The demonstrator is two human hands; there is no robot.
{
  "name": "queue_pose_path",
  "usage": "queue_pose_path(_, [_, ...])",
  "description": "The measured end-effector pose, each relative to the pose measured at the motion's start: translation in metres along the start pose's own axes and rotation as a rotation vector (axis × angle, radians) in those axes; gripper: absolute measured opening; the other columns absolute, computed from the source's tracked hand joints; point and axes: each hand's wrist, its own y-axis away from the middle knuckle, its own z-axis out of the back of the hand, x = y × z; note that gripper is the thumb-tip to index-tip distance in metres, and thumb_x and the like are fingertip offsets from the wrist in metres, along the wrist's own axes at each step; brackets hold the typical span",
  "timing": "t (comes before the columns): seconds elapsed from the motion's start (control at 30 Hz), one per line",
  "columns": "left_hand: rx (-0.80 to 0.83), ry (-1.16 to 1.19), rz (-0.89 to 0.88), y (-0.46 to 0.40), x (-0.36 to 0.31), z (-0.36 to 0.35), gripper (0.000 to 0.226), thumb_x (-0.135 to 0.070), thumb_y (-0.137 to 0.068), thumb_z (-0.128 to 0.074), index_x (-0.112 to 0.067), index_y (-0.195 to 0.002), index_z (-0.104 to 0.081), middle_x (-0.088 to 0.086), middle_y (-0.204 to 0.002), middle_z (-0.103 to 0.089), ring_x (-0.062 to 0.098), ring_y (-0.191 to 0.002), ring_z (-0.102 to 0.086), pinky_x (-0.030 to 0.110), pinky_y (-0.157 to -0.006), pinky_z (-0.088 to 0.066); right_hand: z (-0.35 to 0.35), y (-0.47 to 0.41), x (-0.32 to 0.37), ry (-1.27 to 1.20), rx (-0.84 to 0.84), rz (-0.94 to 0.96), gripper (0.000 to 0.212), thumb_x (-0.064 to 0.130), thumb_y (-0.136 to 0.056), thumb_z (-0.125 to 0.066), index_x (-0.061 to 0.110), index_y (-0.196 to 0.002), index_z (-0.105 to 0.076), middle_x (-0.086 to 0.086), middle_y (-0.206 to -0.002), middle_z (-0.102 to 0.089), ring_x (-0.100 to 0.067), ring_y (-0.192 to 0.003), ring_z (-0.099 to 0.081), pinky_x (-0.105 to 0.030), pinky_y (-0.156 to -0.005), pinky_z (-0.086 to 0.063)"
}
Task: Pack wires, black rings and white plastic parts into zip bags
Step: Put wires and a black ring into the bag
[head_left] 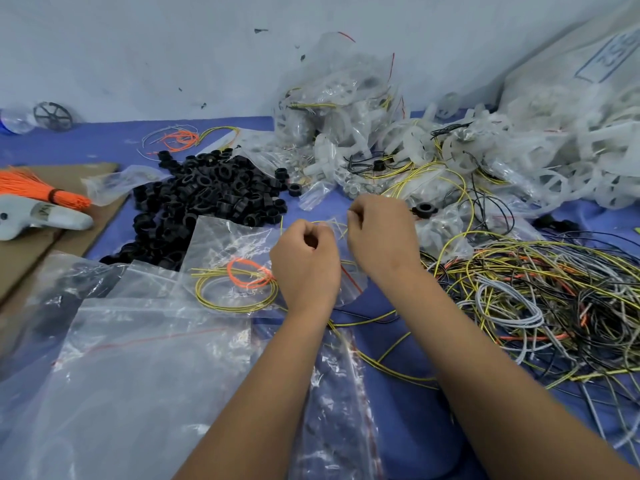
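Both the left hand [306, 258] and right hand [379, 233] pinched a clear zip bag [239, 251] beside the black rings [207, 195], whose slippery mouth could slip shut, spilling its coiled wires [239, 285].

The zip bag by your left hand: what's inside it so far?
Inside the zip bag: a coil of yellow wire and a small orange wire loop. The left hand covers its right end, so anything there is hidden.

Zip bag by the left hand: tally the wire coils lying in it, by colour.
Inside the zip bag:
yellow coil: 1
orange coil: 1
Total: 2
Not counted: the loose yellow wire that the left hand and right hand seem to pinch.
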Motion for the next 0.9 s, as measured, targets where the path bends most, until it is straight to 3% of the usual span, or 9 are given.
queue_pose_path(0.13, [0.005, 0.003, 0.012, 0.000, 0.000, 0.001, 0.037, -0.019, -0.092, -0.060, -0.021, -0.060, -0.042, -0.017, -0.051, -0.049, 0.006, -0.050, -0.041, 0.018, -0.048, -0.031, -0.011, -0.035, -0.003, 0.296, 0.241, 0.086, 0.021, 0.006, -0.095, -0.052, 0.009, -0.110, -0.067, -0.013, -0.113, -0.067, -0.033, -0.109, -0.055, -0.033, -0.095, -0.037])
queue_pose_path(0.23, [0.003, 0.010, 0.025, -0.001, 0.001, 0.000, 0.036, -0.021, -0.092, -0.059, -0.021, -0.060, -0.042, -0.014, -0.051, -0.048, 0.008, -0.050, -0.039, 0.023, -0.049, -0.029, -0.013, -0.047, -0.003, 0.347, 0.313, 0.027, 0.029, 0.000, -0.091, -0.057, 0.006, -0.118, -0.065, -0.017, -0.121, -0.062, -0.036, -0.115, -0.059, -0.037, -0.087, -0.047])
queue_pose_path(0.33, [0.004, 0.000, 0.033, 0.000, 0.001, 0.000, 0.034, -0.022, -0.092, -0.059, -0.020, -0.061, -0.046, -0.009, -0.053, -0.048, 0.010, -0.051, -0.040, 0.032, -0.054, -0.034, -0.013, -0.051, -0.005, 0.351, 0.348, 0.002, 0.025, -0.005, -0.085, -0.061, 0.002, -0.109, -0.067, -0.019, -0.115, -0.065, -0.037, -0.108, -0.064, -0.034, -0.075, -0.043])
queue_pose_path(0.47, [0.046, -0.085, -0.010, 0.003, -0.002, -0.001, 0.030, -0.024, -0.091, -0.060, -0.021, -0.063, -0.048, -0.010, -0.057, -0.055, 0.009, -0.055, -0.048, 0.033, -0.055, -0.034, -0.009, -0.049, -0.003, 0.357, 0.385, 0.009, 0.006, -0.002, -0.087, -0.061, 0.004, -0.088, -0.060, -0.019, -0.099, -0.066, -0.037, -0.103, -0.064, -0.035, -0.074, -0.043])
queue_pose_path(0.57, [0.075, -0.146, -0.042, 0.005, -0.004, 0.000, 0.023, -0.024, -0.088, -0.062, -0.020, -0.068, -0.053, -0.006, -0.063, -0.060, 0.017, -0.064, -0.056, 0.035, -0.059, -0.042, -0.003, -0.046, -0.007, 0.334, 0.387, 0.002, 0.034, -0.005, -0.082, -0.058, 0.009, -0.061, -0.037, -0.011, -0.062, -0.035, -0.038, -0.078, -0.045, -0.031, -0.064, -0.034])
queue_pose_path(0.63, [0.058, -0.129, -0.019, 0.005, -0.005, 0.000, 0.022, -0.024, -0.088, -0.063, -0.020, -0.068, -0.054, -0.006, -0.062, -0.060, 0.013, -0.061, -0.055, 0.033, -0.057, -0.038, 0.004, -0.040, -0.011, 0.267, 0.333, -0.017, 0.020, -0.006, -0.079, -0.059, 0.003, -0.062, -0.054, -0.016, -0.060, -0.035, -0.037, -0.073, -0.035, -0.029, -0.057, -0.032])
queue_pose_path(0.7, [0.029, -0.061, 0.025, 0.004, -0.005, 0.001, 0.025, -0.022, -0.088, -0.063, -0.020, -0.065, -0.051, -0.008, -0.056, -0.055, 0.008, -0.054, -0.048, 0.027, -0.052, -0.034, 0.009, -0.031, -0.015, 0.148, 0.215, -0.008, 0.008, 0.003, -0.084, -0.066, 0.003, -0.086, -0.074, -0.019, -0.076, -0.062, -0.043, -0.082, -0.051, -0.033, -0.068, -0.048])
queue_pose_path(0.77, [0.018, 0.000, 0.055, 0.004, -0.005, 0.002, 0.027, -0.020, -0.087, -0.062, -0.022, -0.063, -0.049, -0.012, -0.052, -0.052, 0.006, -0.050, -0.046, 0.018, -0.047, -0.029, 0.013, -0.015, -0.017, 0.035, 0.065, 0.018, 0.013, 0.015, -0.088, -0.070, 0.014, -0.100, -0.077, -0.007, -0.093, -0.073, -0.036, -0.098, -0.056, -0.039, -0.086, -0.047])
queue_pose_path(0.9, [0.026, 0.003, 0.068, 0.003, -0.005, 0.003, 0.024, -0.021, -0.087, -0.063, -0.021, -0.066, -0.052, -0.009, -0.055, -0.052, 0.008, -0.051, -0.045, 0.023, -0.050, -0.032, 0.020, 0.020, -0.017, -0.106, -0.150, 0.082, 0.021, 0.021, -0.087, -0.073, 0.019, -0.108, -0.073, 0.002, -0.098, -0.072, -0.031, -0.100, -0.056, -0.037, -0.087, -0.042])
